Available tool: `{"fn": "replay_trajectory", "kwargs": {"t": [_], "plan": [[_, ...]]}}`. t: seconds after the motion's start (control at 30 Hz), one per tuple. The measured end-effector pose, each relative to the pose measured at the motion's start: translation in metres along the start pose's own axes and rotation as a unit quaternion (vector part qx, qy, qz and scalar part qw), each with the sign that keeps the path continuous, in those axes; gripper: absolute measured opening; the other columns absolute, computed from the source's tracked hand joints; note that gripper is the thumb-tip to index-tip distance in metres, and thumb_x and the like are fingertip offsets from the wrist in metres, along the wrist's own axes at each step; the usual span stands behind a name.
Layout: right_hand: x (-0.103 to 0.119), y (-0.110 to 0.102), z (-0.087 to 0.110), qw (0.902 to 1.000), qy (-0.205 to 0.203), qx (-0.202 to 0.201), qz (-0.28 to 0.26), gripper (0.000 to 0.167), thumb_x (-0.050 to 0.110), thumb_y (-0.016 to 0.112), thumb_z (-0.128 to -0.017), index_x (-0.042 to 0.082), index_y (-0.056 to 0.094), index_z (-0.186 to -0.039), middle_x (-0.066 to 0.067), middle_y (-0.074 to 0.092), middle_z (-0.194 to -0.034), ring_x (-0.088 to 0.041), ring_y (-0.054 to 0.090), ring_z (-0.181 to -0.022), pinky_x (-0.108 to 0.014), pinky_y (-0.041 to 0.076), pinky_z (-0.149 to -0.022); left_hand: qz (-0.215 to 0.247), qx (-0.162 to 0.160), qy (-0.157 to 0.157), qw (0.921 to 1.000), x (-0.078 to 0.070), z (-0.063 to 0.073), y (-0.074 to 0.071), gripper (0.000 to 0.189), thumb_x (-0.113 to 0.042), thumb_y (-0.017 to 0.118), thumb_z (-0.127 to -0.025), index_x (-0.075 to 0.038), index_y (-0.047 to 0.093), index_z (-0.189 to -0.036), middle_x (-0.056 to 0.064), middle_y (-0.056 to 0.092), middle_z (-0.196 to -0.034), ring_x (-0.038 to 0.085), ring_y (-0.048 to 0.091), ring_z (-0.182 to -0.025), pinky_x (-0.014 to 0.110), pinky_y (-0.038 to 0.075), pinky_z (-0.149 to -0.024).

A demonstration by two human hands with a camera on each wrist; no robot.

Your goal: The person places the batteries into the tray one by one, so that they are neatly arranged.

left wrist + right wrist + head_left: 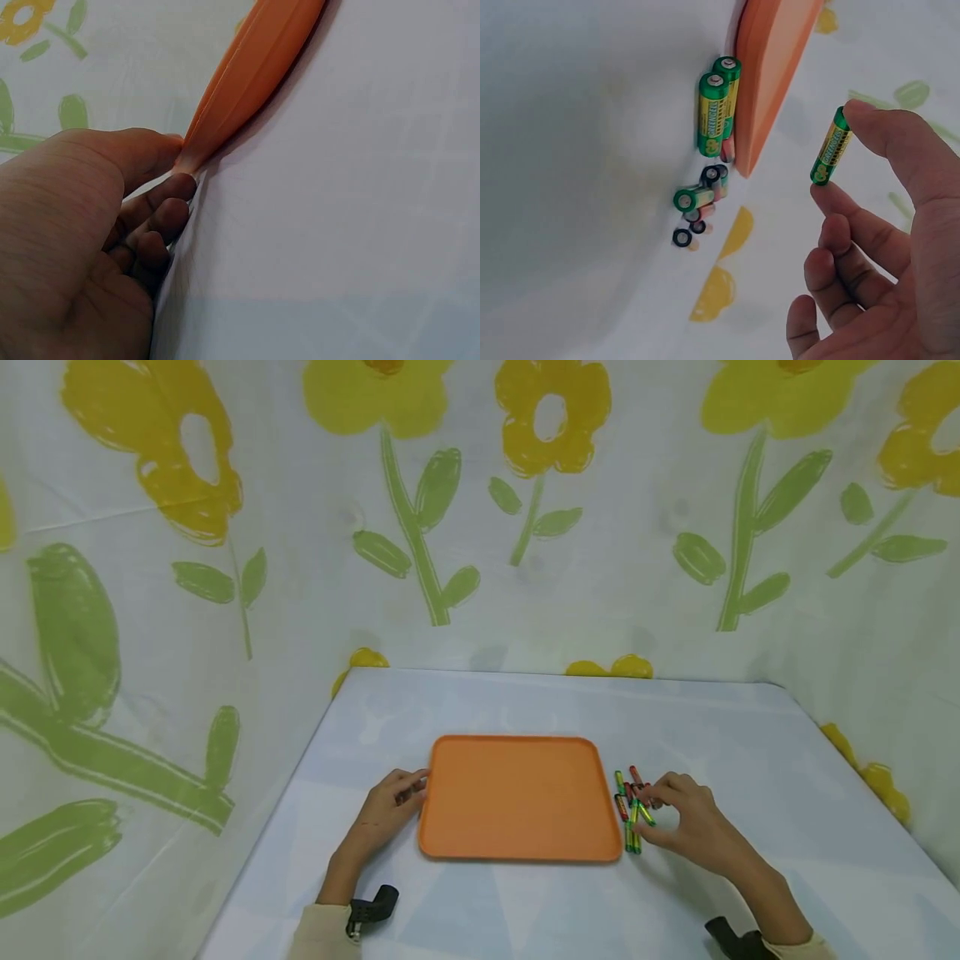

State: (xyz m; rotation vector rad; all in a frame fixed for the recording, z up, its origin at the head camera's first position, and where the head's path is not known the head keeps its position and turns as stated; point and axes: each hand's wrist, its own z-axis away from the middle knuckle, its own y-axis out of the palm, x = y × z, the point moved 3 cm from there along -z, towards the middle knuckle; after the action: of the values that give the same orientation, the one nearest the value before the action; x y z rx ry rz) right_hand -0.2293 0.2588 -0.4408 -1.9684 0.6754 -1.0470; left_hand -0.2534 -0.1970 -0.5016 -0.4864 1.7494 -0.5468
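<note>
An orange tray (519,798) lies on the table, its left edge pinched between the thumb and forefinger of my left hand (392,810). In the left wrist view, the thumb meets the rim of the tray (251,82) while the other fingers curl beneath. My right hand (693,827) is over a small pile of batteries (628,837) beside the tray's right edge. Between its thumb and forefinger tips it holds one green and yellow battery (831,146) by the ends, raised above the pile. Several green batteries (712,116) and some red ones (621,807) lie there together, partly overlapping.
A pale patterned cloth covers the table (480,910). Behind and to the left hangs a white curtain (600,602) printed with yellow flowers and green stems. Black straps with camera mounts (373,906) sit on both wrists.
</note>
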Motion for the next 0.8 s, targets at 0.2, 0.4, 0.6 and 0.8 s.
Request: {"fn": "replay_trajectory", "kwargs": {"t": [0.2, 0.4, 0.6, 0.8], "plan": [[0.006, 0.000, -0.008, 0.9999, 0.010, 0.010, 0.000, 0.035, 0.024, 0.089, -0.076, 0.011, 0.073, -0.104, 0.002, 0.054, -0.093, -0.021, 0.048, -0.090, -0.042, 0.033, -0.077, 0.002, 0.008, -0.009, 0.9999, 0.002, -0.001, 0.002, 0.040, -0.019, 0.069, -0.097, -0.011, 0.064, -0.136, -0.004, 0.060, -0.103, 0.013, 0.050, -0.084, 0.028, 0.044, -0.073], [0.010, 0.003, -0.018, 0.9999, -0.011, 0.010, -0.005, 0.031, 0.022, 0.090, -0.075, 0.013, 0.073, -0.099, 0.002, 0.052, -0.088, -0.020, 0.046, -0.087, -0.041, 0.030, -0.075, 0.010, 0.008, -0.008, 0.9999, -0.001, 0.000, 0.000, 0.040, -0.018, 0.068, -0.098, -0.010, 0.064, -0.136, -0.003, 0.059, -0.103, 0.014, 0.050, -0.085, 0.029, 0.044, -0.073], [0.012, 0.007, -0.022, 0.9986, -0.050, -0.004, -0.013, 0.031, 0.018, 0.091, -0.073, 0.013, 0.072, -0.097, 0.003, 0.051, -0.086, -0.019, 0.044, -0.084, -0.040, 0.025, -0.074, 0.006, 0.011, -0.014, 0.9998, 0.000, -0.001, 0.001, 0.040, -0.017, 0.068, -0.097, -0.012, 0.063, -0.137, -0.002, 0.059, -0.103, 0.014, 0.050, -0.085, 0.029, 0.044, -0.074], [0.017, 0.010, -0.027, 0.9986, -0.051, 0.004, -0.013, 0.035, 0.020, 0.091, -0.074, 0.012, 0.073, -0.103, 0.002, 0.053, -0.091, -0.020, 0.045, -0.087, -0.040, 0.027, -0.075, 0.004, 0.013, -0.016, 0.9998, 0.002, -0.001, 0.000, 0.041, -0.019, 0.068, -0.098, -0.013, 0.063, -0.138, -0.005, 0.058, -0.102, 0.013, 0.050, -0.085, 0.029, 0.045, -0.075]]}}
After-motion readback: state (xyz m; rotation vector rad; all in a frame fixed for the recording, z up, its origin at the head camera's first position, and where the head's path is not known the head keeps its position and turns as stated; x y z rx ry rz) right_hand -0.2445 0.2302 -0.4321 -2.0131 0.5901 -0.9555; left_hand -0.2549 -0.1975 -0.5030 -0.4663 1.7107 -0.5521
